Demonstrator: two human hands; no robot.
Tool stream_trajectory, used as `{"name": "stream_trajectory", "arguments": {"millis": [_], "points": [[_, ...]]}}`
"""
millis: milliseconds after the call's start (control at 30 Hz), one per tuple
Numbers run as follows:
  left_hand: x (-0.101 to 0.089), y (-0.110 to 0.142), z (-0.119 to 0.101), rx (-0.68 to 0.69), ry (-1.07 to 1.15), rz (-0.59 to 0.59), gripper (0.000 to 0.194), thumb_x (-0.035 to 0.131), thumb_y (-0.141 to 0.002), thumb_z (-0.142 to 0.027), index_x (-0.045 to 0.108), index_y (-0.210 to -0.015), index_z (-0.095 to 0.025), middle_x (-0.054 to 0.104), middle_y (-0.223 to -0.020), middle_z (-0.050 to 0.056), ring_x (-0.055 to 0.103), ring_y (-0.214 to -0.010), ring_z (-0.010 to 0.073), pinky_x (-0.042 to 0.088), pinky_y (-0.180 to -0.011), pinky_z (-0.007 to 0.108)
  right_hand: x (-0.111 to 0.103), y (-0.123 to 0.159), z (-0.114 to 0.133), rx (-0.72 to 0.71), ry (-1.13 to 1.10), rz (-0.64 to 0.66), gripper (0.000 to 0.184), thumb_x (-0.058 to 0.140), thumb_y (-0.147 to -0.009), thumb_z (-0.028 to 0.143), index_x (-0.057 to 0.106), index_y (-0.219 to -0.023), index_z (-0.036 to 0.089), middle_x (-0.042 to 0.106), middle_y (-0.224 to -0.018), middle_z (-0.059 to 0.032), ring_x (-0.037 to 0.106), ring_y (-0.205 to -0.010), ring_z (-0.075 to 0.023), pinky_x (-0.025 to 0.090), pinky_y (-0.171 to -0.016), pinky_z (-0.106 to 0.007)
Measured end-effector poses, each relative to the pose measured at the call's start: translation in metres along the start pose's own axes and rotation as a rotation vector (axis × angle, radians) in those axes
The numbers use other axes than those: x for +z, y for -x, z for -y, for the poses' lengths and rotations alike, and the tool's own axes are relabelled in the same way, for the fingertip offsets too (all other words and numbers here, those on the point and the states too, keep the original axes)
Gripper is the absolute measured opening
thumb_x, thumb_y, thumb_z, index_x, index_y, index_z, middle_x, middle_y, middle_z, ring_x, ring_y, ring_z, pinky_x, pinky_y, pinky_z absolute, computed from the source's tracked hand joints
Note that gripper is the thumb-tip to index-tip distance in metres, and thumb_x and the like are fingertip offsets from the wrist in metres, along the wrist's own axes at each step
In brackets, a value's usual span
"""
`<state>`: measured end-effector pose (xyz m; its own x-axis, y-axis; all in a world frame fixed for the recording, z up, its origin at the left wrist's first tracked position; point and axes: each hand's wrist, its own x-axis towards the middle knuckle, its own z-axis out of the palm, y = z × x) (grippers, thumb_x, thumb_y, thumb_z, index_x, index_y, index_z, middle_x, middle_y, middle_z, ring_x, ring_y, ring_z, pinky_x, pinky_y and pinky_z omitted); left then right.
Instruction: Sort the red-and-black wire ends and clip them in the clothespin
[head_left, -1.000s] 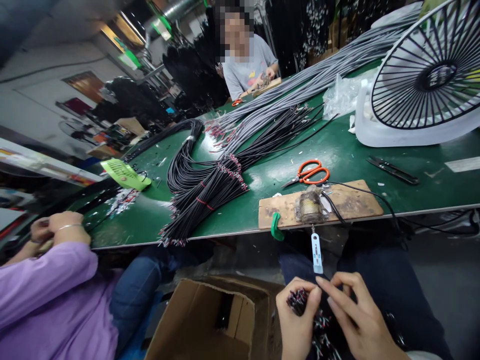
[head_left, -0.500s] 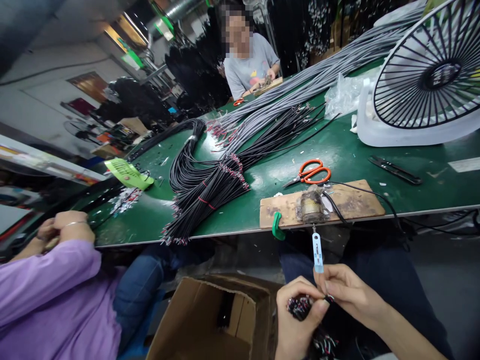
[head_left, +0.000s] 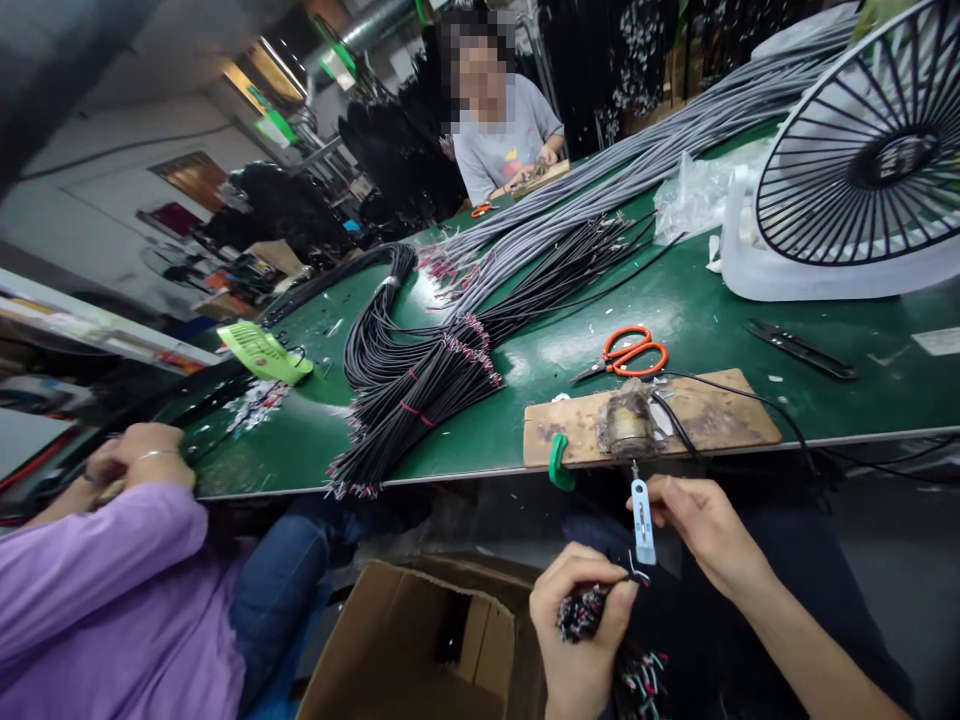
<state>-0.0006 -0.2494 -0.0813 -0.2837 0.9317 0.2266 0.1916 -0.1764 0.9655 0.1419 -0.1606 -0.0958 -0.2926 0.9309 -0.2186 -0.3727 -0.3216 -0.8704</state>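
Here, in the head view, the left hand [head_left: 577, 630] has its fingers curled round a cable bundle [head_left: 581, 612], whose red, white and black wire ends face out through the ring of thumb and forefinger. At the tips of that thumb and forefinger, one strand [head_left: 639, 574] sticks out with bared white and red wires, just below the blue tag [head_left: 643, 525]. The right hand [head_left: 686, 520] has thumb and forefinger drawn close together right beside that tag's upper part; whether they pinch anything cannot be told. More wire ends [head_left: 646, 675] lie below the left thumb. Above the right fingertips sits a metal cylinder [head_left: 628, 422] on a wooden board [head_left: 739, 410], with orange-handled scissors [head_left: 636, 352] farther beyond.
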Motion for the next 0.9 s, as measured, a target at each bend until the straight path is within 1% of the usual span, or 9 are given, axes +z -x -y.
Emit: {"name": "stream_trajectory", "arguments": {"millis": [100,267,367,467,533,667,733,800,900], "points": [[0.003,-0.001,0.002,0.020,-0.016,0.004,0.008,0.077,-0.077,-0.015,0.074,-0.073,-0.022,0.066,-0.065,-0.002,0.060,-0.060,0.0147,0.045,-0.060,0.024,0.001,-0.003,0.007,0.030,0.019,0.056,0.048,0.082,-0.066,0.060,0.074,-0.060,0.012,0.060,-0.056,-0.0013,0.047,-0.057,-0.0132,0.035,-0.055,-0.027],[0.007,-0.005,0.000,0.053,-0.019,0.018,0.009,0.078,-0.075,-0.014,0.076,-0.071,-0.021,0.068,-0.063,-0.001,0.061,-0.057,0.0148,0.047,-0.058,0.023,0.009,-0.004,0.010,0.081,-0.081,0.111,0.046,0.078,-0.071,0.058,0.075,-0.063,0.013,0.061,-0.057,-0.0016,0.049,-0.056,-0.0127,0.039,-0.054,-0.025],[0.008,-0.006,0.000,0.022,-0.028,0.029,0.008,0.078,-0.075,-0.015,0.076,-0.070,-0.021,0.068,-0.062,-0.001,0.060,-0.055,0.0144,0.046,-0.056,0.023,0.011,-0.003,0.007,0.105,-0.144,0.138,0.044,0.078,-0.072,0.056,0.074,-0.063,0.013,0.061,-0.056,-0.0012,0.050,-0.055,-0.0125,0.041,-0.055,-0.025],[0.009,-0.005,0.003,-0.024,-0.004,0.025,0.007,0.077,-0.076,-0.017,0.076,-0.070,-0.021,0.067,-0.062,-0.001,0.059,-0.054,0.0144,0.045,-0.055,0.023,0.008,-0.002,0.000,0.114,-0.191,0.145,0.045,0.074,-0.076,0.058,0.076,-0.066,0.014,0.065,-0.060,-0.0029,0.055,-0.059,-0.0146,0.045,-0.061,-0.027],[0.010,-0.003,0.004,-0.045,0.017,0.011,0.007,0.077,-0.076,-0.018,0.076,-0.070,-0.021,0.067,-0.062,-0.001,0.059,-0.054,0.0144,0.044,-0.056,0.024,0.003,-0.001,-0.009,0.124,-0.222,0.136,0.049,0.068,-0.080,0.062,0.077,-0.067,0.015,0.067,-0.063,-0.0044,0.056,-0.061,-0.0160,0.046,-0.066,-0.029],[0.011,-0.001,0.004,-0.037,0.034,0.034,0.006,0.078,-0.075,-0.019,0.076,-0.069,-0.021,0.068,-0.061,0.000,0.059,-0.055,0.0150,0.044,-0.055,0.024,-0.014,0.001,-0.029,0.137,-0.207,0.102,0.059,0.055,-0.086,0.067,0.077,-0.070,0.015,0.068,-0.064,-0.0067,0.056,-0.064,-0.0188,0.045,-0.067,-0.032],[0.010,0.001,0.004,-0.035,0.055,0.048,0.007,0.079,-0.076,-0.022,0.076,-0.069,-0.021,0.068,-0.062,0.001,0.059,-0.054,0.0153,0.044,-0.054,0.025,-0.024,0.004,-0.036,0.116,-0.124,0.078,0.052,0.058,-0.087,0.062,0.077,-0.074,0.015,0.068,-0.066,-0.0061,0.057,-0.067,-0.0190,0.044,-0.067,-0.032],[0.008,0.004,0.005,-0.056,0.067,0.065,0.009,0.079,-0.076,-0.025,0.076,-0.070,-0.021,0.068,-0.063,0.002,0.058,-0.054,0.0156,0.044,-0.054,0.026,-0.031,0.008,-0.039,0.099,-0.034,0.060,0.038,0.067,-0.086,0.051,0.077,-0.079,0.015,0.069,-0.070,-0.0047,0.057,-0.068,-0.0179,0.043,-0.066,-0.030],[0.006,0.011,0.008,-0.131,0.046,0.112,0.020,0.078,-0.078,-0.035,0.075,-0.065,-0.019,0.064,-0.057,0.002,0.055,-0.052,0.0153,0.042,-0.054,0.026,-0.036,0.018,-0.033,0.078,0.099,0.086,0.026,0.076,-0.081,0.041,0.076,-0.080,0.015,0.068,-0.072,-0.0032,0.058,-0.069,-0.0177,0.043,-0.066,-0.029]]}}
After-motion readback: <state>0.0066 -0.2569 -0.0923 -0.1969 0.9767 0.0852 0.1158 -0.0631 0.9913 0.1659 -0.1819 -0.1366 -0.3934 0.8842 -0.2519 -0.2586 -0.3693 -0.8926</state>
